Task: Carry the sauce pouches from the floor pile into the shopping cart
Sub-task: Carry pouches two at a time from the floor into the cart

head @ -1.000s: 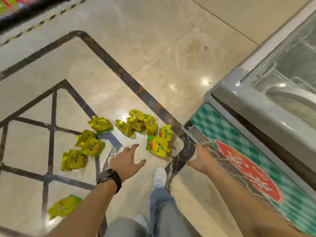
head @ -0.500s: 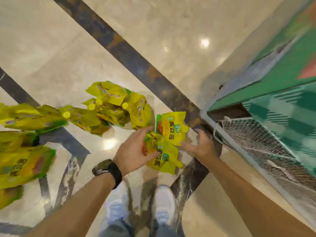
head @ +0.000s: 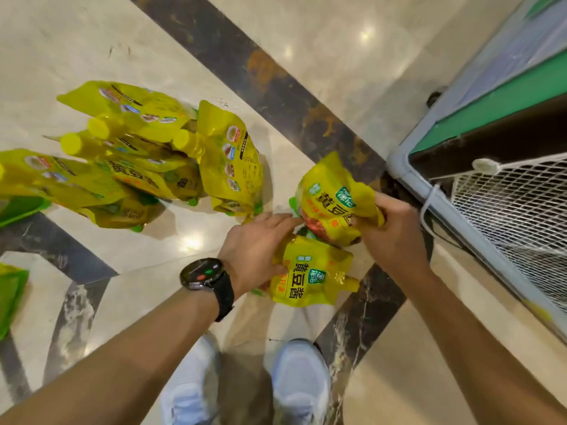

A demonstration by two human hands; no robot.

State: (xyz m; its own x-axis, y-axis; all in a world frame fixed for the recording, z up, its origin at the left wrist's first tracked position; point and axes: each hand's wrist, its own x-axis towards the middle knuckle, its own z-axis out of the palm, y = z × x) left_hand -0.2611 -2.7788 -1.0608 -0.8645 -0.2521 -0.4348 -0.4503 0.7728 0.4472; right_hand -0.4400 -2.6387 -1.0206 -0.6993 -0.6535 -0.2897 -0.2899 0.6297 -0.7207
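Observation:
Several yellow spouted sauce pouches lie on the marble floor. My right hand [head: 391,237] grips one pouch [head: 333,197] by its right side, lifted off the floor. My left hand [head: 256,251], with a black watch on the wrist, holds the left edge of a second pouch [head: 310,274] lying just below the first. A cluster of pouches [head: 147,154] sits to the upper left, and one more pouch [head: 230,167] stands beside it. No shopping cart is in view.
A chest freezer base with a white wire grille [head: 515,210] and grey frame stands at the right, close to my right hand. My two white shoes [head: 302,381] are below the hands. More green-edged pouches [head: 10,289] lie at the left edge.
I have bent lower toward the pile. My right hand has closed around the upper pouch and raised it; my left hand has taken hold of the lower pouch.

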